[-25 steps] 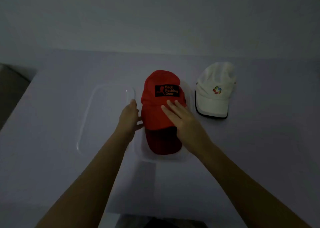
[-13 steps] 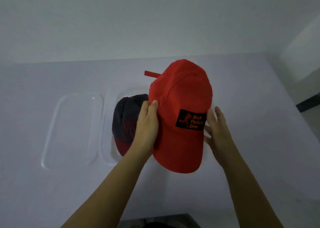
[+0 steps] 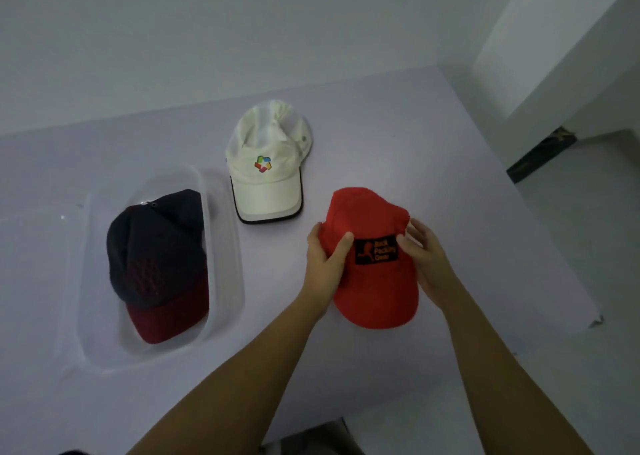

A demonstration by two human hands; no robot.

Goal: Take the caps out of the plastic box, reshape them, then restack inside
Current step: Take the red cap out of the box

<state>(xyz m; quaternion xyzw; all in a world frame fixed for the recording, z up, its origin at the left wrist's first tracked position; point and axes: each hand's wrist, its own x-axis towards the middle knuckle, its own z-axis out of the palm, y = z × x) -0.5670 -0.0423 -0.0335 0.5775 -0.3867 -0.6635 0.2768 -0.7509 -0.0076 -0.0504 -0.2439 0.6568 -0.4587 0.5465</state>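
A bright red fabric baseball cap (image 3: 372, 267) with a black rectangular front patch lies on the pale lilac tabletop (image 3: 433, 150), brim toward the viewer, outside the clear plastic box (image 3: 225, 247). The left hand (image 3: 323, 264) grips the cap's left side, thumb laid on the crown beside the patch. The right hand (image 3: 424, 257) closes on the right side, fingers curled at the patch's edge. Inside the clear box rests a dark navy cap with a maroon brim (image 3: 157, 264). Just beyond the box's far right corner lies a cream-white cap with a multicoloured emblem and dark brim edging (image 3: 268, 167), near the red cap but apart from it. A transparent lid (image 3: 41, 233) lies left of the box.
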